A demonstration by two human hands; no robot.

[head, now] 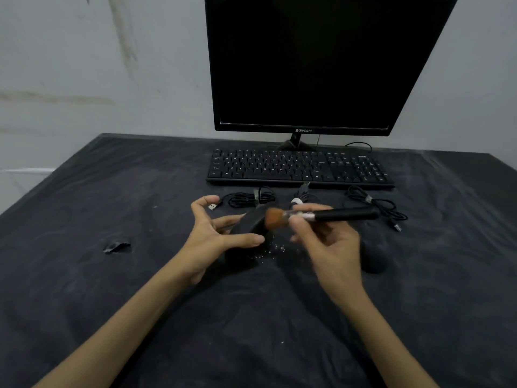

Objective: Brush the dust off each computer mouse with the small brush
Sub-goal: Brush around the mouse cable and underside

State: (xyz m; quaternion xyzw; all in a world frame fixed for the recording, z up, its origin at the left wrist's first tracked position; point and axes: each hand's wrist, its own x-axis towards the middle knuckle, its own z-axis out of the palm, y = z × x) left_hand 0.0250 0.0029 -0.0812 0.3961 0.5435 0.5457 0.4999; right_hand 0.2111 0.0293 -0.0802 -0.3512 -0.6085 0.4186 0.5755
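Right hand [327,242] grips the brush [321,215]; left hand [215,236] clasps a mouse [250,224]. Light strokes should flick dust onto the worktop [112,289].

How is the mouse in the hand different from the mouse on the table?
The held mouse is lifted and tilted in the left hand, with the brush on it. The other mouse lies flat on the table, untouched, beside the right hand. Both are black.

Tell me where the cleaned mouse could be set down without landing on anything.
Free: the dark cloth left of the left hand, beyond the torn scrap, and the near strip. Crowded: coiled black cables before the black keyboard, another black mouse right.
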